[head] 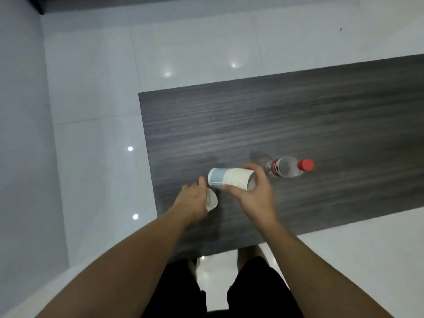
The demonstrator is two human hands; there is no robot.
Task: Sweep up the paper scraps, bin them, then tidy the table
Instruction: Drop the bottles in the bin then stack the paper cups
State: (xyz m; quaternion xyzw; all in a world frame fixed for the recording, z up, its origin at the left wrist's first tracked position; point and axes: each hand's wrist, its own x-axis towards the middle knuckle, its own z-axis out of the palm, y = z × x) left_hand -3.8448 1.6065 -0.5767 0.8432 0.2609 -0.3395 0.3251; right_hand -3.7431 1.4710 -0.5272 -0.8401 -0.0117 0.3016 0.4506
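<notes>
A stack of white paper cups (pixel 229 179) with a pale blue band lies on its side above the dark wooden table (pixel 298 125), gripped near its open end by my right hand (pixel 251 195). My left hand (pixel 191 199) holds a single white paper cup (pixel 211 199) just left of the stack, its mouth facing right. A clear water bottle (pixel 286 167) with a red cap and red label stands just right of the stack. No paper scraps show on the table.
The table's left edge runs close to my left hand and its near edge lies by my legs. Glossy white floor tiles (pixel 96 99) surround the table. A pale wall (pixel 20 134) stands at the far left.
</notes>
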